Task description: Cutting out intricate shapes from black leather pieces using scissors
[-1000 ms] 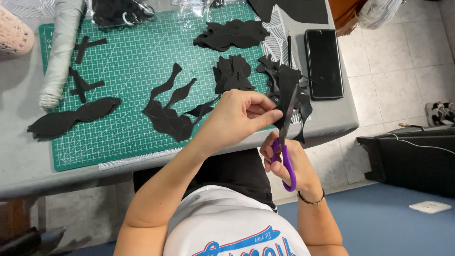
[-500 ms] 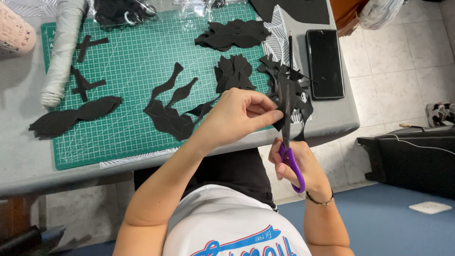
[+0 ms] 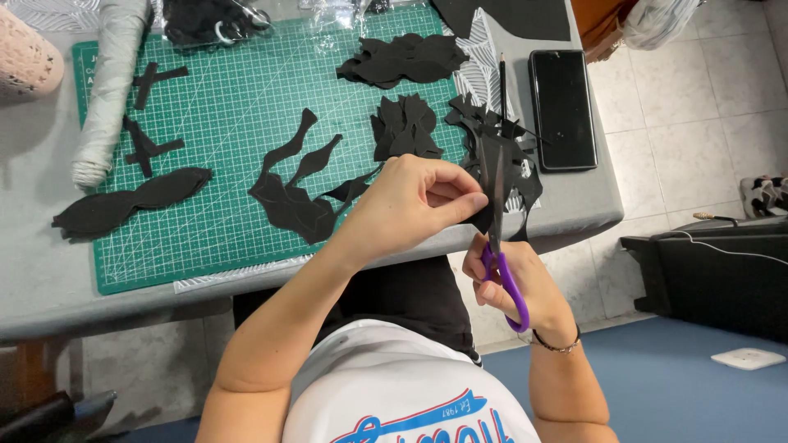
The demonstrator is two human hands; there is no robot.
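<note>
- Nearest, the right hand [image 3: 513, 283] has its grip closed through the handles of purple scissors [image 3: 502, 267], blades pointing away into black felt.
- The left hand [image 3: 414, 201] pinches that black felt piece [image 3: 502, 168] taut above the counter [image 3: 49, 279] edge, its grip clamped on it so the blades can follow the outline.
- Beyond, cut felt shapes [image 3: 295, 193] lie spread on a green cutting mat [image 3: 222, 107], apart in separate piles.
- Farther right, a black phone [image 3: 563, 108] lies flat.
</note>
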